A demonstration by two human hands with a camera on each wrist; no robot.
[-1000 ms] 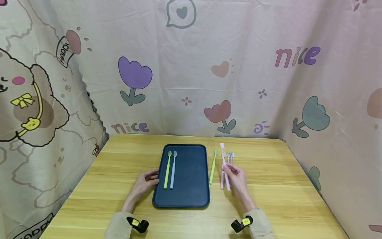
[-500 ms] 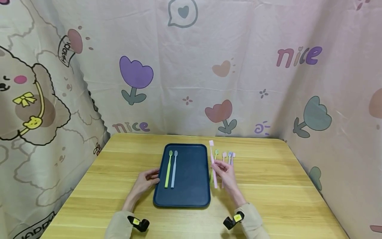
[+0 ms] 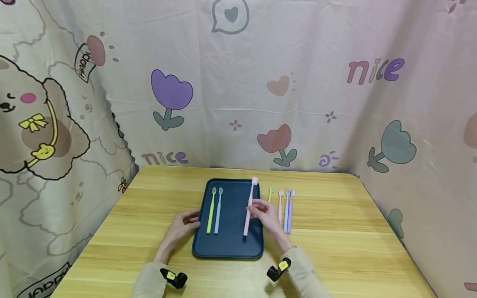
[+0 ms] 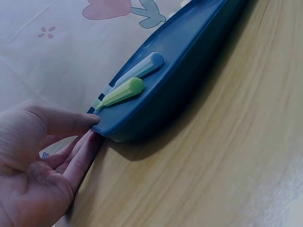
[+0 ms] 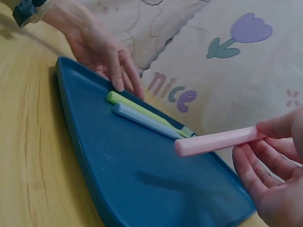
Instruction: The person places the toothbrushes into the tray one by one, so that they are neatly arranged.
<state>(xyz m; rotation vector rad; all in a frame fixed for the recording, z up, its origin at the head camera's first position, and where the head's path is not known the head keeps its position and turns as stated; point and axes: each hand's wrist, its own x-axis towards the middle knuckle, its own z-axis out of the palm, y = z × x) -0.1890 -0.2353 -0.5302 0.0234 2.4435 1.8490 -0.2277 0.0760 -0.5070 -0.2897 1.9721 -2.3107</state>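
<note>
Pale wood-grain tabletop point(image 3: 335, 207) stretches from two beige sleeves point(image 3: 150, 279), nearer than the tray point(image 3: 231, 247), to a printed curtain point(image 3: 231, 62) of flowers, hearts and lettering beyond it. The left wrist view shows what the head view partly hides: the left hand point(image 3: 181, 226) lightly pinches the tray's left edge, thumb on the rim, fingers beneath. The right wrist view shows a shadow on the tray's floor under the held pink toothbrush point(image 3: 246, 223), which hangs over the tray's right half, gripped between thumb and fingertips of the right hand point(image 3: 266, 215). Only the head view shows the brushes beyond the tray's right side. Seven toothbrushes in all: that one held; two in the tray's left half, a green toothbrush point(image 3: 211, 213) and a blue toothbrush point(image 3: 218, 213); four right of the tray, one green point(image 3: 270, 194), one pink point(image 3: 280, 209), one blue point(image 3: 286, 213), one purple point(image 3: 290, 213).
</note>
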